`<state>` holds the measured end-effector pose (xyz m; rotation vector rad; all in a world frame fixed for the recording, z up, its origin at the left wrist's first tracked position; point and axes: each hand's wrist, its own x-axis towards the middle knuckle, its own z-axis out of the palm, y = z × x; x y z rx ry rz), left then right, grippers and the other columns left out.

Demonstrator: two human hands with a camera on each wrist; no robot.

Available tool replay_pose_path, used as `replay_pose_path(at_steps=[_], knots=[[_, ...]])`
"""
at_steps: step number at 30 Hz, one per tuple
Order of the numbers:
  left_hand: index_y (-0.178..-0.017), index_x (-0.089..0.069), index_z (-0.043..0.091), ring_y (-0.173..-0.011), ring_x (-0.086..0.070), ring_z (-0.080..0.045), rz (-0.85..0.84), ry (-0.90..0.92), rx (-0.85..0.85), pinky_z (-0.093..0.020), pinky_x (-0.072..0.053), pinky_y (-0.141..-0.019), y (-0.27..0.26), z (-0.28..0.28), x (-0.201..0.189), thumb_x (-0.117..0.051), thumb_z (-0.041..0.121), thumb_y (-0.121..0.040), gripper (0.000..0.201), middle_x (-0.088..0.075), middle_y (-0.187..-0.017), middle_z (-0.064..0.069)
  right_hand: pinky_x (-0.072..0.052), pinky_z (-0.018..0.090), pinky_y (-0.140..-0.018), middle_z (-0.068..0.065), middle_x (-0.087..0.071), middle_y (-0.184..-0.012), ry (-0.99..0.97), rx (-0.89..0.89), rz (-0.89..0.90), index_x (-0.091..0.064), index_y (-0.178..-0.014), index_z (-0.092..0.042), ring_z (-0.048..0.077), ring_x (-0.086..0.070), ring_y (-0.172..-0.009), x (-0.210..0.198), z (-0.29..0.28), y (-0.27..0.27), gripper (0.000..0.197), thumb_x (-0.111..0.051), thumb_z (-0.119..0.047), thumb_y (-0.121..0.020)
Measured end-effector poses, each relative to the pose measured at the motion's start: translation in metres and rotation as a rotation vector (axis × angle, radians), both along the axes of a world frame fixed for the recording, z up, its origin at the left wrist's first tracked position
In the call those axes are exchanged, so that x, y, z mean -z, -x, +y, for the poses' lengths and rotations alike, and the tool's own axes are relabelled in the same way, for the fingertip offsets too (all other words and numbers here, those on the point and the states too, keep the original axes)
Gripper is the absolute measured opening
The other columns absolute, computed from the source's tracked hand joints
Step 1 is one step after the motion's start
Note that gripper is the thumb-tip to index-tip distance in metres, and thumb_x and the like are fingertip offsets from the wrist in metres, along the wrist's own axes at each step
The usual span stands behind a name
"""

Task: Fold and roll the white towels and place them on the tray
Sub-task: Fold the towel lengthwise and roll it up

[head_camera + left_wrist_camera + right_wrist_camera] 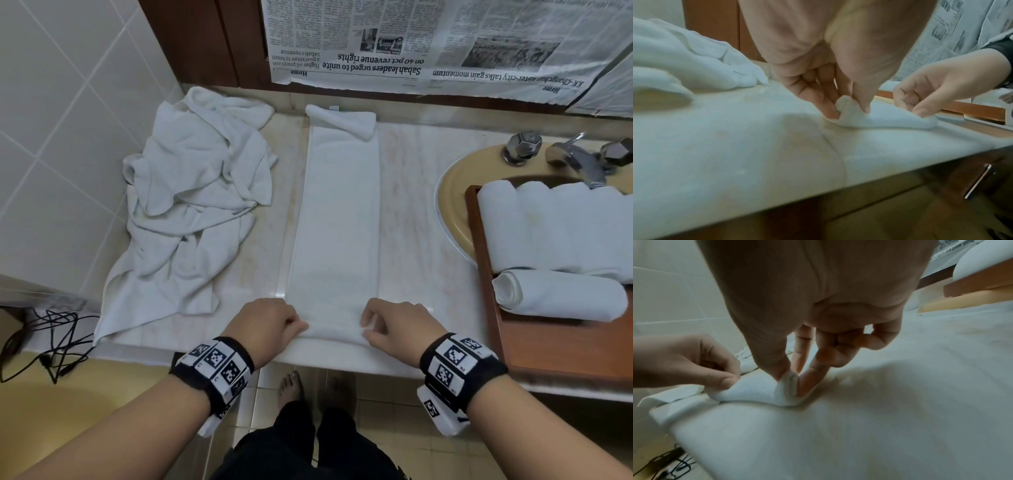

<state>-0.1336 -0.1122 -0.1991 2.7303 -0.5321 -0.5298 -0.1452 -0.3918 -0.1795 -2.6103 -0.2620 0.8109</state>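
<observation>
My left hand (pixel 270 323) pinches the near left corner of the folded towel strip (pixel 337 219), thumb and fingers curled round the small first turn of a roll (pixel 869 120); my right hand (pixel 394 325) pinches the near right corner the same way, thumb against two fingers (pixel 812 376). That rolled end lies at the near edge of the desk (pixel 421 219), and the strip runs straight away from me to the far side, where its far end is folded back into a slanted flap (pixel 342 120). To the left of the strip a heap of crumpled white towels (pixel 191 205) spreads over the desk. To the right, well apart from my hands, the wooden tray (pixel 541 346) sits over the sink (pixel 452 205), carrying a row of rolled towels (pixel 548 226) and one more rolled towel (pixel 561 294) lying across in front of them. Chrome taps (pixel 568 154) stand at the far right, and newspaper (pixel 428 41) covers the far wall
</observation>
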Motion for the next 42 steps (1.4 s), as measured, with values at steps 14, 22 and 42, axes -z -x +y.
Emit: replay_pose_path(at_steps=[14, 22, 42], knots=[[-0.081, -0.073, 0.026, -0.076, -0.049, -0.022, -0.378, -0.021, 0.029, -0.037, -0.047, -0.054, 0.016, -0.007, 0.015, -0.071, 0.040, -0.089, 0.016, -0.056, -0.083, 0.006, -0.048, 0.038, -0.060, -0.010, -0.053, -0.085, -0.034, -0.090, -0.394, -0.068, -0.096, -0.036, 0.020, -0.057, -0.076, 0.029, 0.005, 0.026, 0.026, -0.075, -0.019, -0.079], [-0.102, -0.074, 0.027, -0.084, -0.049, -0.024, -0.424, -0.003, 0.084, -0.036, -0.045, -0.062, 0.033, 0.001, 0.022, -0.056, 0.054, -0.093, 0.034, -0.058, -0.098, 0.000, -0.042, 0.033, -0.059, -0.009, -0.053, -0.085, -0.048, -0.090, -0.438, -0.070, -0.103, -0.038, 0.020, -0.053, -0.073, 0.031, 0.001, 0.036, 0.034, -0.081, -0.033, -0.071], [-0.091, -0.079, 0.033, -0.084, -0.050, -0.018, -0.263, 0.018, 0.035, -0.037, -0.051, -0.071, -0.001, 0.011, 0.015, -0.041, 0.062, -0.098, 0.049, -0.060, -0.086, 0.013, -0.033, 0.035, -0.083, -0.016, -0.046, -0.098, 0.034, -0.063, -0.173, -0.068, -0.122, -0.045, 0.009, -0.038, -0.100, 0.022, -0.006, 0.002, 0.028, -0.051, -0.043, -0.099]])
